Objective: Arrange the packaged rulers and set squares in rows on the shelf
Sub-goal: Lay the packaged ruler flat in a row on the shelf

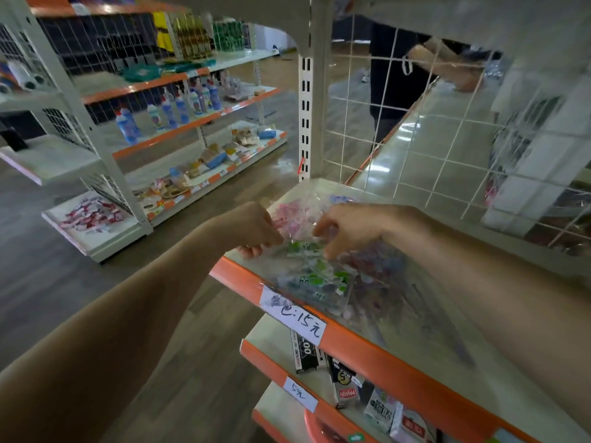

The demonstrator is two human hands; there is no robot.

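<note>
On the top shelf (240,279) with the orange front edge, motion blur is smearing the packaged rulers (315,276) into one clear, glinting heap, so an exact count is not coming through. Three colour groups are showing: pink, green and purple. Two handwritten price labels (295,318) are sticking to the shelf fronts. The left hand (256,228) is curling its fingers round the heap's near-left edge, and the right hand (345,231) is pinching the plastic from above with bent fingers.
</note>
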